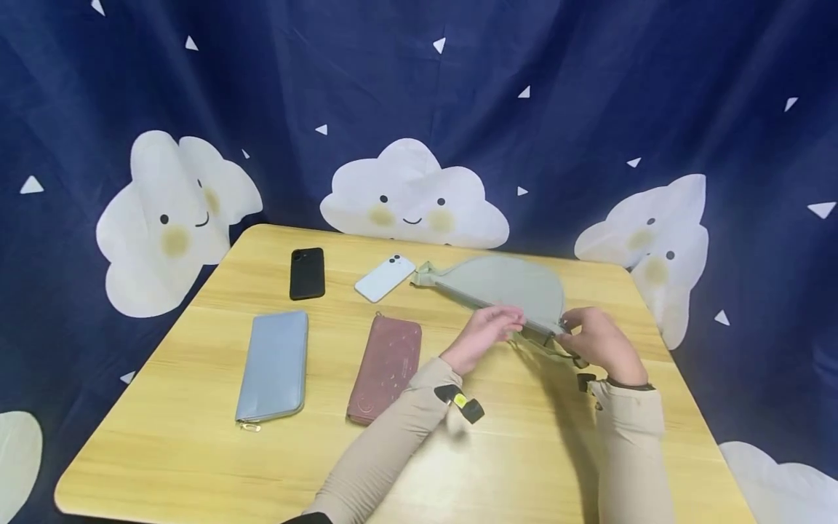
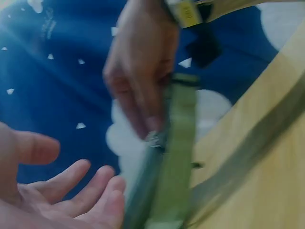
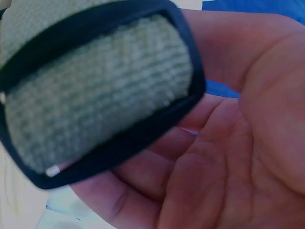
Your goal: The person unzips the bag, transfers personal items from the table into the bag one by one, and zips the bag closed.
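A pale green sling bag [image 1: 507, 280] lies toward the back right of the table, its zipped edge facing me. My right hand [image 1: 605, 346] is at the bag's right end; in the left wrist view its thumb and fingers pinch a small shiny zipper pull [image 2: 155, 139]. The bag's green webbing strap [image 2: 180, 143] hangs beside those fingers. Large in the right wrist view, a black strap buckle [image 3: 126, 152] covers part of the palm. Close to the middle of the zipped edge is my left hand [image 1: 483, 338], fingers loosely extended with nothing between them and the thumb.
Left of the bag lies a white phone [image 1: 385, 279], with a black phone [image 1: 307, 274] farther left. Nearer me are a light blue zip wallet [image 1: 273, 364] and a dark pink zip wallet [image 1: 386, 367]. A dark blue cloud-print curtain [image 1: 393, 87] hangs behind the wooden table [image 1: 177, 437].
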`<state>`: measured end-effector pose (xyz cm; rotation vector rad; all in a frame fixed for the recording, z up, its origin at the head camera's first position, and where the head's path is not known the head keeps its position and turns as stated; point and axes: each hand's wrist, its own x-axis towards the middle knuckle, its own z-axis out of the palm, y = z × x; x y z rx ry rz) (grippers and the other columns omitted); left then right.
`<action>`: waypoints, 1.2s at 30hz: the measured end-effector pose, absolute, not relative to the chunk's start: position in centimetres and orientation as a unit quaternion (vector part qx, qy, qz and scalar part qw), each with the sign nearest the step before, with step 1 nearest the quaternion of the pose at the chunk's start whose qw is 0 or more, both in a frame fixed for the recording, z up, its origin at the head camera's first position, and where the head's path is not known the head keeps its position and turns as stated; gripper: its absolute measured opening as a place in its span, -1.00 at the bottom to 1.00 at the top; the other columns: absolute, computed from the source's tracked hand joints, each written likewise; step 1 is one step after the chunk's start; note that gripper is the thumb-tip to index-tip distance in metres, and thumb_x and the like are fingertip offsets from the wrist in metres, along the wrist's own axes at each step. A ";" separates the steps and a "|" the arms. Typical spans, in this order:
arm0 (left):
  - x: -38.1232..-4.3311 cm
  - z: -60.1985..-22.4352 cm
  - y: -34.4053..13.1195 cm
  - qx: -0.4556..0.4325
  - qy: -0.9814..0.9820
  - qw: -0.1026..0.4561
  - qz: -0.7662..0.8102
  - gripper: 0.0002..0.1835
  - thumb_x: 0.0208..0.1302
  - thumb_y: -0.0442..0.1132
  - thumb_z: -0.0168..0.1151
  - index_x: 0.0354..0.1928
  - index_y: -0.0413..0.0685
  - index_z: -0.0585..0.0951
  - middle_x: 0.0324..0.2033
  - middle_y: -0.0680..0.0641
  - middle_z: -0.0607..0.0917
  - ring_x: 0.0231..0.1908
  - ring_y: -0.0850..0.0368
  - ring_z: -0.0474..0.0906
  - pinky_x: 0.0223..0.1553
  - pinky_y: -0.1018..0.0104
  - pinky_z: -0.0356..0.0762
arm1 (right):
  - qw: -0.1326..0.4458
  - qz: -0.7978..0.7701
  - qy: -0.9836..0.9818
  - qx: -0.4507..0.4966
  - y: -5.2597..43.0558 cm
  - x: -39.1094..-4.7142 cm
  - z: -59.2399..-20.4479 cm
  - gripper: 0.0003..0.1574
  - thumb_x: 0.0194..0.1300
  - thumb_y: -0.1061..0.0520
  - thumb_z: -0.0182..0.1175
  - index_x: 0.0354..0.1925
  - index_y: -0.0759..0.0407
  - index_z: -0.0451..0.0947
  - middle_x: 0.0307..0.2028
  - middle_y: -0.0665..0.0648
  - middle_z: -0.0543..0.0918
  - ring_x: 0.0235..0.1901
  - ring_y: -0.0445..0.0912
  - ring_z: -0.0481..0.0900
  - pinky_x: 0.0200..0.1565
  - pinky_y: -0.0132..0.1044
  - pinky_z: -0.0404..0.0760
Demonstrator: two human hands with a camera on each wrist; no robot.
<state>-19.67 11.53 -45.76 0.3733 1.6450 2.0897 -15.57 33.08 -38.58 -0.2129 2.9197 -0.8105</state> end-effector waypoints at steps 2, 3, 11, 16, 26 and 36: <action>-19.4 -46.3 12.1 0.121 0.586 0.228 0.768 -0.59 0.53 -0.23 0.10 0.28 -0.32 0.53 0.24 -0.33 0.64 0.31 -0.29 0.54 0.40 -0.07 0.49 | 0.057 -0.265 0.960 -0.062 33.1 -15.6 -38.6 -0.77 0.28 0.24 0.29 -0.12 0.36 0.65 -0.13 0.43 0.74 -0.61 -0.16 0.61 -0.51 -0.28 0.63; -19.3 -46.5 12.3 0.115 0.578 0.230 0.774 -0.60 0.53 -0.23 0.09 0.27 -0.32 0.53 0.24 -0.33 0.64 0.32 -0.29 0.53 0.42 -0.07 0.47 | 0.059 -0.265 0.961 -0.057 33.0 -15.6 -38.6 -0.76 0.28 0.23 0.29 -0.10 0.36 0.65 -0.13 0.42 0.74 -0.60 -0.16 0.61 -0.50 -0.27 0.63; -18.8 -47.6 13.2 0.086 0.497 0.279 0.818 -0.53 0.59 -0.21 -0.05 0.39 -0.32 0.42 0.39 -0.32 0.50 0.47 -0.22 0.38 0.57 -0.02 0.24 | 0.061 -0.267 0.961 -0.050 32.6 -15.8 -38.2 -0.66 0.32 0.22 0.29 0.00 0.40 0.63 -0.14 0.40 0.75 -0.55 -0.15 0.62 -0.49 -0.26 0.61; -18.4 -47.5 13.5 0.081 0.463 0.292 0.833 -0.51 0.62 -0.23 -0.13 0.41 -0.42 0.35 0.42 -0.40 0.43 0.50 -0.29 0.31 0.58 -0.02 0.21 | 0.046 -0.267 0.961 -0.059 32.5 -16.0 -38.1 -0.63 0.31 0.23 0.29 0.03 0.44 0.63 -0.15 0.44 0.76 -0.50 -0.12 0.67 -0.47 -0.27 0.64; -18.4 -48.7 14.1 0.051 0.430 0.370 0.822 -0.36 0.65 -0.11 -0.25 0.57 -0.37 0.09 0.58 -0.38 0.14 0.60 -0.26 0.07 0.65 -0.06 -0.02 | 0.035 -0.267 0.961 -0.069 32.3 -16.1 -38.5 -0.49 0.32 0.22 0.28 0.13 0.55 0.56 -0.10 0.53 0.74 -0.46 -0.06 0.75 -0.41 -0.25 0.71; -18.2 -49.2 14.3 0.049 0.438 0.380 0.813 -0.35 0.63 -0.05 -0.27 0.57 -0.34 0.12 0.56 -0.35 0.21 0.59 -0.25 0.12 0.64 -0.07 0.02 | 0.037 -0.267 0.960 -0.071 32.3 -16.2 -38.9 -0.51 0.30 0.23 0.27 0.11 0.54 0.58 -0.11 0.51 0.74 -0.52 -0.15 0.68 -0.44 -0.28 0.67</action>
